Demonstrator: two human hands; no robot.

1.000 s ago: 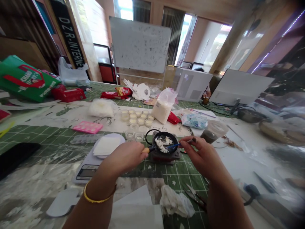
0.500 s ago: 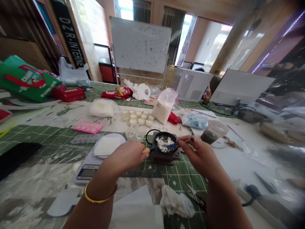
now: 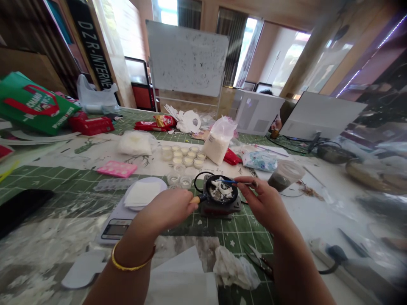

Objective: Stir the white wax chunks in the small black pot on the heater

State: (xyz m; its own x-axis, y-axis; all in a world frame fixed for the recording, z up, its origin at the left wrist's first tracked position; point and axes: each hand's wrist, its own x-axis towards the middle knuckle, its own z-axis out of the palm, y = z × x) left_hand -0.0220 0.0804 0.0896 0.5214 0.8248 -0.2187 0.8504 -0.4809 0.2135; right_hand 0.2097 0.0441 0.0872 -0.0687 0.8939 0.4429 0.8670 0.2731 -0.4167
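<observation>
A small black frying pan (image 3: 235, 196) sits on a small electric stove (image 3: 219, 211). White lumps (image 3: 226, 190) lie in it, with some dark pan bottom showing between them. My left hand (image 3: 174, 207) is closed round the pan's wooden-tipped handle (image 3: 196, 199). Between the fingertips of my right hand (image 3: 259, 202) is a thin blue stick (image 3: 227, 181), its far end over the upper left of the pan; the exact kind of stick is too small to tell. Left of the pan, a kitchen scale (image 3: 116, 228) bears a stack of white sheets (image 3: 143, 194).
Several small cups (image 3: 188, 162) with pale filling stand behind the pan, beside a bag of white granules (image 3: 216, 146). A lidded tub (image 3: 285, 174) is on the right. Scissors (image 3: 260, 259) and a crumpled tissue (image 3: 233, 269) lie in front. A pink mould (image 3: 117, 168) lies left.
The blue stick's tip has moved from the middle of the pan up towards its far rim. The white lumps are spread differently, with more dark bottom showing. My left hand stays on the handle.
</observation>
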